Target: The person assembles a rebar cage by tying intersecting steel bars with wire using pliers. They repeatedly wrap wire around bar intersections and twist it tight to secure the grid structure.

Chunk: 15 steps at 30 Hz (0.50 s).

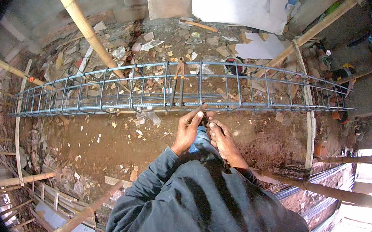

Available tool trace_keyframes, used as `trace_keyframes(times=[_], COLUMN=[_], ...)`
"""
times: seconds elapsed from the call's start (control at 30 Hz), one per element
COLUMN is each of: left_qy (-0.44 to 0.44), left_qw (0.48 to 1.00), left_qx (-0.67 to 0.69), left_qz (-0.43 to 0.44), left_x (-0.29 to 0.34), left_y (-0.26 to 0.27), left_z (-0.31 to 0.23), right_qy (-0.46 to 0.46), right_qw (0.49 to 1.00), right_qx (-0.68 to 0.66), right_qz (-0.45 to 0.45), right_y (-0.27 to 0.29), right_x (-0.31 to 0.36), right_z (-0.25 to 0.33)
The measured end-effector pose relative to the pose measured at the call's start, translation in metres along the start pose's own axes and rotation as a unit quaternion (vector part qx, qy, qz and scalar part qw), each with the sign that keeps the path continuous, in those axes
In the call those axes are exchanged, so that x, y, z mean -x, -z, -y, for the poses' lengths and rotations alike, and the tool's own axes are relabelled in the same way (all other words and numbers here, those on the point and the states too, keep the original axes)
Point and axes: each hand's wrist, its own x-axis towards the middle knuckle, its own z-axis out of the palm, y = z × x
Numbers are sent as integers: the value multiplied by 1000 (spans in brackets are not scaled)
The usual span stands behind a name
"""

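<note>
My left hand [187, 131] and my right hand [223, 140] are close together in front of my body, just on the near side of a long steel rebar cage [135, 104]. Both are closed, thumbs against fingers, around something small and dark that I cannot make out. The left fingertips reach near the cage's near lower bar. Just beyond them, end cutting pincers [178, 81] with dark handles and orange bands lean across the cage bars, jaws toward the far side. Neither hand touches them.
Wooden supports [306, 103] carry the cage at both ends. Bamboo poles [88, 31] slant in around it. Rubble and scraps [151, 42] litter the dirt floor beyond, where an orange-handled tool [199, 25] lies. A white sheet [237, 2] leans at the far wall.
</note>
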Motion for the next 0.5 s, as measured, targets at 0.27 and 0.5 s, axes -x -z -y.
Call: trace_keyframes(times=[0.27,0.5], left_qy=[-98,-180], left_qw=[992,961], left_qx=[-46,187], left_qz=[-59,-90], left_x=[-15,-43], left_y=[-24,-48], left_z=[-64,-139], right_qy=[111,214], right_qw=[987,962], right_qx=[107,163], right_qz=[33,45], right_y=[-25,-62], right_x=[6,31], right_z=[6,33])
